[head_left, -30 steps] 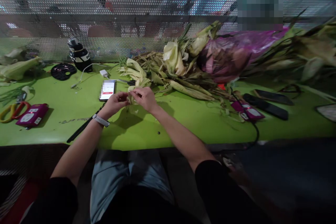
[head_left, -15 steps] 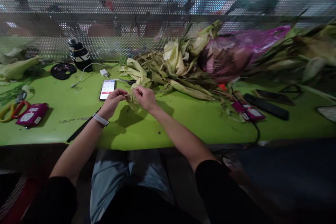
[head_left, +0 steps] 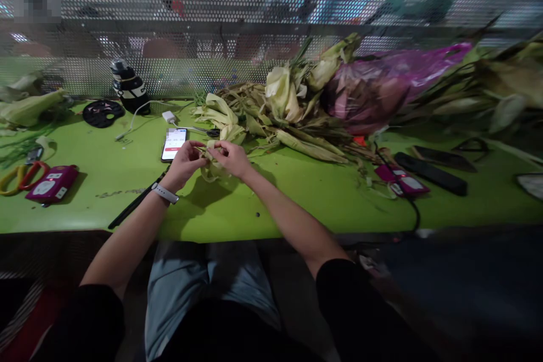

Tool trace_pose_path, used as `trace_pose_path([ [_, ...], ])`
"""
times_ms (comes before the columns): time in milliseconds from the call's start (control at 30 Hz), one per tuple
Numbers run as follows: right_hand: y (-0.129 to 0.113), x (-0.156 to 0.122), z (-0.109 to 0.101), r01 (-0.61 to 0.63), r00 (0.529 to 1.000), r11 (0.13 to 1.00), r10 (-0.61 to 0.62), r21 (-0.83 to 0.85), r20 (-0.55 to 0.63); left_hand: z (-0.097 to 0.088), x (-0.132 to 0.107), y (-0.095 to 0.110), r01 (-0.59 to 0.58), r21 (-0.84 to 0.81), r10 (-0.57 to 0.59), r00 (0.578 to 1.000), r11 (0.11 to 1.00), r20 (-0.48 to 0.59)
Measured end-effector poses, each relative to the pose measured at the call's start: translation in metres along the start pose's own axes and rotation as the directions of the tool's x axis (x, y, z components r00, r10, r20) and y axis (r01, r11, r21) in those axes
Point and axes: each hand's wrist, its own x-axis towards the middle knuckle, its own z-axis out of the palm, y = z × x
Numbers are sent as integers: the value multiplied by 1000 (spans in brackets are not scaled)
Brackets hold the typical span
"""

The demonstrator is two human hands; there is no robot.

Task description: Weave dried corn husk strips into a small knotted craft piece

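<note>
Both hands meet over the green table (head_left: 297, 198) and pinch a small bundle of pale yellow-green corn husk (head_left: 213, 168). My left hand (head_left: 185, 163), with a white band on its wrist, grips the husk's left side with curled fingers. Its right side is pinched by my right hand (head_left: 231, 158). The husk sits just above the table surface. Right behind the hands lies a big heap of dry husks and leaves (head_left: 275, 116).
A lit phone (head_left: 173, 143) lies just left of the hands, with a charger and cable behind it. Scissors (head_left: 19, 176) and a magenta device (head_left: 46, 186) sit far left. A purple plastic bag (head_left: 373, 87), dark remotes (head_left: 432, 172) and another magenta device (head_left: 401, 180) lie right. A perforated metal screen closes the back.
The hands shifted slightly on the husk, the fingers working it while staying in the same spot above the table.
</note>
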Motion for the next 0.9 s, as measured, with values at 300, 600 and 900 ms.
trace_pose_path([
  [300,3,5,-25,-97,914,983,26,157,404,-12,7,-2,-56,16,56,998,998,-17],
  [600,-2,11,-64,-161,928,894,-7,418,374,-21,13,-8,-47,47,49,998,998,-38],
  [900,-17,-1,-50,-87,972,719,-89,690,215,-19,13,-8,-50,49,51,998,998,-27],
])
